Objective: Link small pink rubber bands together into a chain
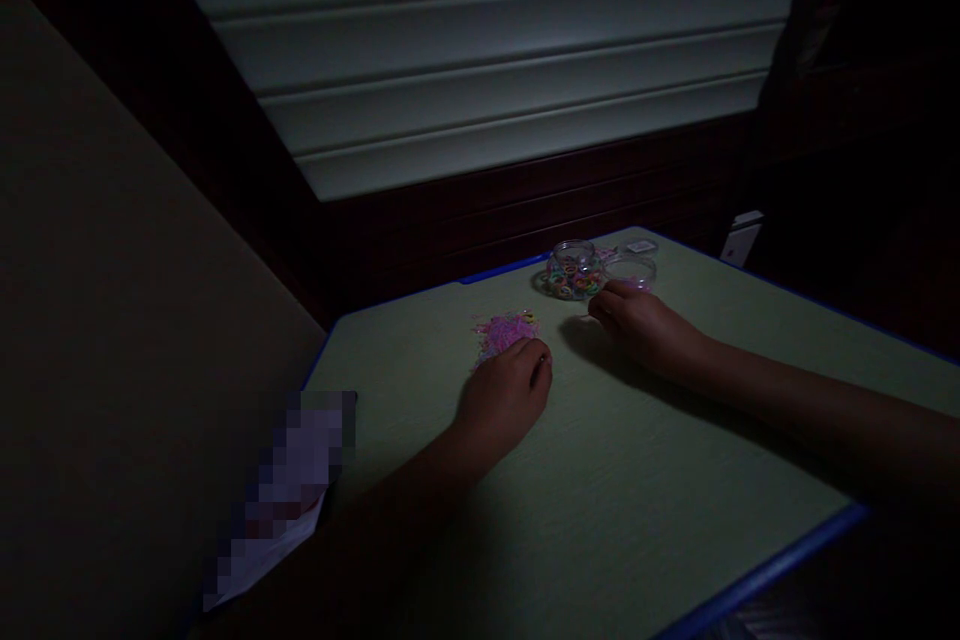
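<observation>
A loose pile of tiny, mostly pink bands (508, 331) lies on the pale green table (600, 480). My left hand (511, 388) rests at the near edge of the pile, its fingers curled in; what they may hold is hidden. My right hand (637, 322) hovers just in front of the clear containers with its fingers pinched together, and something thin and pale barely shows at the tips. A round clear jar (574, 270) holds several coloured rings. Beside it, right behind my right hand, stands an open clear container (630, 270) with some pink content.
A clear lid (640, 247) with a white label lies behind the containers. Blue edging (772, 570) runs round the table. A blurred-out sheet or packet (300, 465) is at the left edge. Behind the table is a white slatted panel (510, 50). The room is dim.
</observation>
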A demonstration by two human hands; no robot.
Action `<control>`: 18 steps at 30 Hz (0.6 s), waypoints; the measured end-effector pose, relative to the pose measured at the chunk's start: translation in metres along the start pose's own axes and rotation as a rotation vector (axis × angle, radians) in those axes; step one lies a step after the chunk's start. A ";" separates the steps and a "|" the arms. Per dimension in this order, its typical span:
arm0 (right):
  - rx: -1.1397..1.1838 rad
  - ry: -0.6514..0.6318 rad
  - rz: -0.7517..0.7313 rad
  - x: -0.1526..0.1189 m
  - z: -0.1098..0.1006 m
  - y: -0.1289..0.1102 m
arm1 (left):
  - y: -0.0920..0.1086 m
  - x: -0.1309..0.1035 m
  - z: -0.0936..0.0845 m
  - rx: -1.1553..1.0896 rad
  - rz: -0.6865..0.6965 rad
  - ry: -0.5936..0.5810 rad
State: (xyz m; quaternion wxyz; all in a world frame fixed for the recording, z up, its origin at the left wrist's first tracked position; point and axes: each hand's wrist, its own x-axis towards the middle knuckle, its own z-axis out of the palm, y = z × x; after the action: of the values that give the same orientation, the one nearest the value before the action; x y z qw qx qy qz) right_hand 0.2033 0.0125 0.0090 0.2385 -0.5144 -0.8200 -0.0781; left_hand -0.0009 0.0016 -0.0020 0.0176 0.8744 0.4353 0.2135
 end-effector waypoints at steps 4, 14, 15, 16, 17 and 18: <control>0.302 0.050 0.033 -0.002 0.007 -0.005 | -0.002 0.000 0.001 -0.009 -0.011 0.005; 0.585 -0.039 0.088 -0.010 0.010 -0.016 | -0.001 0.001 0.001 -0.077 -0.083 0.024; 0.588 -0.041 0.079 -0.010 0.009 -0.017 | -0.001 0.000 0.001 -0.082 -0.079 0.023; 0.590 -0.042 0.068 -0.010 0.009 -0.018 | -0.001 0.000 0.001 -0.085 -0.075 0.022; 0.588 -0.043 0.054 -0.010 0.008 -0.019 | -0.001 0.000 0.001 -0.087 -0.071 0.021; 0.585 -0.044 0.038 -0.010 0.008 -0.019 | -0.001 0.000 0.001 -0.086 -0.070 0.021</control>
State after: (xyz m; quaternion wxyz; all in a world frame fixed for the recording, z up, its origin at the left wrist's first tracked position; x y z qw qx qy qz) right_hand 0.1876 -0.0017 -0.0005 0.3600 -0.4408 -0.8029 0.1772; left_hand -0.0010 0.0023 -0.0030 0.0583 0.8549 0.4560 0.2403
